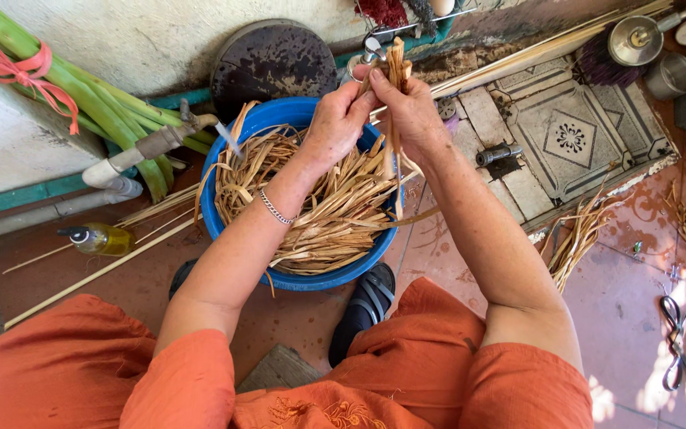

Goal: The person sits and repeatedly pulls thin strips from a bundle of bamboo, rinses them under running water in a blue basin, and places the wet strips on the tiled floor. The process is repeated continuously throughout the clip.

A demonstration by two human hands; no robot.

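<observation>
A blue tub (236, 226) sits in the middle of the frame, heaped with dry straw strips (319, 214). Green stalks (97, 99) tied with a pink band lie at the upper left. Above the tub's far rim, the left hand (339, 119) and right hand (410, 111) meet, both closed around a small bundle of strips (396, 67) that stands upright between them. A small yellow bottle (98, 238) lies at the left, and scissors (674, 338) at the lower right.

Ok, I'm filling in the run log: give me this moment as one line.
left hand: grips dried strips | right hand: grips same strips | below: blue basin of strips | bottle on floor
</observation>
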